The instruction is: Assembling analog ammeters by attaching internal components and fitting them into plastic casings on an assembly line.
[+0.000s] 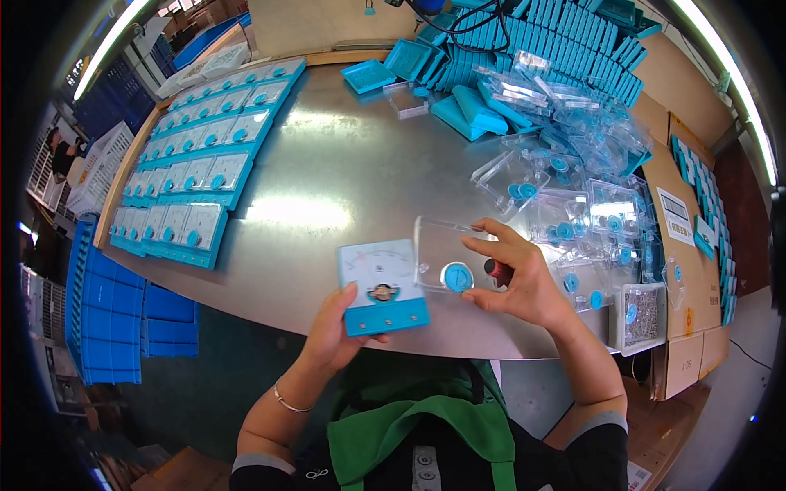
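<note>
My left hand is closed on the lower left edge of a panel meter, which has a white dial face and a teal base, with an opening above the base showing copper-coloured parts. Just right of it, my right hand pinches a clear plastic cover by its right side. A round blue disc sits in the cover's lower part. Tucked in the same hand is a red tool handle with a dark end, perhaps a screwdriver; the rest of it is hidden. Cover and meter are side by side at the table's near edge.
Rows of finished-looking meters line the table's left side. Clear covers with blue discs pile up on the right, beside a tray of small metal parts. Teal cases are stacked at the back. Blue crates stand left of the table.
</note>
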The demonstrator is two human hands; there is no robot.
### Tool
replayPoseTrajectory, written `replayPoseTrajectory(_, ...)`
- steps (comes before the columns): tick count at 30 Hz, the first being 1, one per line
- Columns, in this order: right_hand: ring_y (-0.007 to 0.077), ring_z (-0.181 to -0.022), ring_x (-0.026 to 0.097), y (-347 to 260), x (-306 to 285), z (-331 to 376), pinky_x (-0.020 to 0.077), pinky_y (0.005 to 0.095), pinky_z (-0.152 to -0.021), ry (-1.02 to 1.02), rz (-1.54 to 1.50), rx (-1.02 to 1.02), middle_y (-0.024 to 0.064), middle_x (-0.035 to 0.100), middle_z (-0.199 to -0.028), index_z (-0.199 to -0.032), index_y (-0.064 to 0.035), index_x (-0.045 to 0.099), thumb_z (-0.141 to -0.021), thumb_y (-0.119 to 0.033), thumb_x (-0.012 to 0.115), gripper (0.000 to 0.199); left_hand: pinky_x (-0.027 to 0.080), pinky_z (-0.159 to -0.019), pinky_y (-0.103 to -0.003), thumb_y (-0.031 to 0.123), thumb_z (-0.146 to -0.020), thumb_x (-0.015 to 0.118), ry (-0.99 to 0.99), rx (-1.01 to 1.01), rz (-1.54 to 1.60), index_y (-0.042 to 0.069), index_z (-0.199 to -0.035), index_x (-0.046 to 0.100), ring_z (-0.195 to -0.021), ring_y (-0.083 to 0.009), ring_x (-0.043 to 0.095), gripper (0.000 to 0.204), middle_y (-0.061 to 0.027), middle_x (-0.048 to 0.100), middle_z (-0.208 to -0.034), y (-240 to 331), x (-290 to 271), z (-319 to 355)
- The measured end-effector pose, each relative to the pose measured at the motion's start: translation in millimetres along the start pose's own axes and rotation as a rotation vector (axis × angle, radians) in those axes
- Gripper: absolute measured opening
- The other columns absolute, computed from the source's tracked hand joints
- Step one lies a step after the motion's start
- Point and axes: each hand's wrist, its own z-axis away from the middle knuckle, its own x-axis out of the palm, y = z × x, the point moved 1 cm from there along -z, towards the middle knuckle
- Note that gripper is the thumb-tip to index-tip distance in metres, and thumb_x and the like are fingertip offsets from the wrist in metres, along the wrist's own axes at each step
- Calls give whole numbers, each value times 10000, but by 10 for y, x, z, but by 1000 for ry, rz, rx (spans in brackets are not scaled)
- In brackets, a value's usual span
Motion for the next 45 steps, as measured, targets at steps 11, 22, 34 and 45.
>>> replayPoseTrajectory(11, 115, -705, 501, -103, 214, -146, 472, 249, -642, -201, -107, 37, 160, 526, -1199, -1161, -32, 612, -609, -180, 818, 608, 589, -670, -379, 497, -976, 220, -223, -210, 225, 72, -1332, 360, -971, -246, 627, 572, -132, 545, -1203, -232, 257, -136)
replayPoseTrajectory(22, 152, -769, 525, -16, 264, -224, 466, 262, -699, -303, -204, 125, 140, 542, -1127, -1139, -2, 616, -650, -252, 808, 581, 591, -709, -370, 523, -967, 218, -248, -247, 296, 56, -1332, 346, -966, -238, 632, 607, -137, 548, -1193, -274, 128, -164)
replayPoseTrajectory(34, 182, -747, 582, -107, 377, -90, 505, 285, -709, -247, -112, 61, 187, 496, -1218, -1198, -67, 597, -678, -218, 804, 580, 563, -748, -355, 401, -925, 507, -176, -66, 87, 22, -1308, 358, -991, -222, 613, 559, -123, 552, -1161, -208, 220, -82)
replayPoseTrajectory(45, 53, -695, 561, 1, 494, 301, 442, 210, -550, -28, -758, 597, 83, 639, -971, -1047, -13, 642, -822, -36, 608, 229, 544, -694, -356, 186, -807, 618, -345, 5, 33, -31, -1258, 388, -927, -220, 609, 550, -140, 557, -1118, -148, 309, 20)
